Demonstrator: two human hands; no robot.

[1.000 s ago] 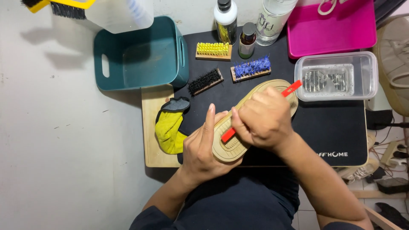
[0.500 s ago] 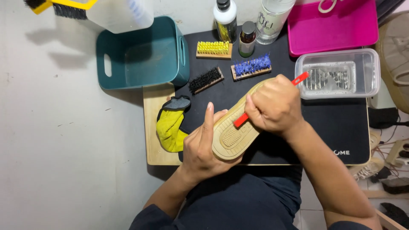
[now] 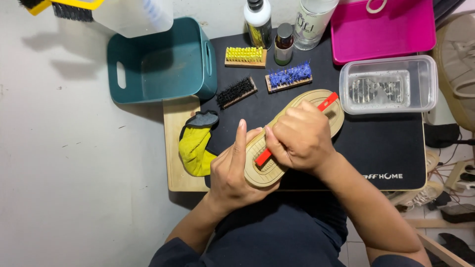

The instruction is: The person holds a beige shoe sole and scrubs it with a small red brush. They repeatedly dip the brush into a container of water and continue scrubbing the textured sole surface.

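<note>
A tan shoe [image 3: 316, 101] lies sole-up across the black mat [image 3: 386, 148], tilted from lower left to upper right. My left hand [image 3: 232, 170] grips its near end from the left, fingers pointing up. My right hand [image 3: 299, 138] is closed around a thin red-handled tool [image 3: 330, 101] that lies lengthwise along the sole, its red ends showing on both sides of my fist.
A yellow and grey cloth [image 3: 195, 143] lies on a wooden board. Behind are a black brush [image 3: 236, 92], blue brush [image 3: 288, 76], yellow brush [image 3: 245, 55], teal tub [image 3: 163, 64], bottles, pink tray [image 3: 386, 29] and clear container [image 3: 388, 84].
My right hand and the red tool slid up along the sole, then back down toward its near end. The left hand kept its hold on the shoe.
</note>
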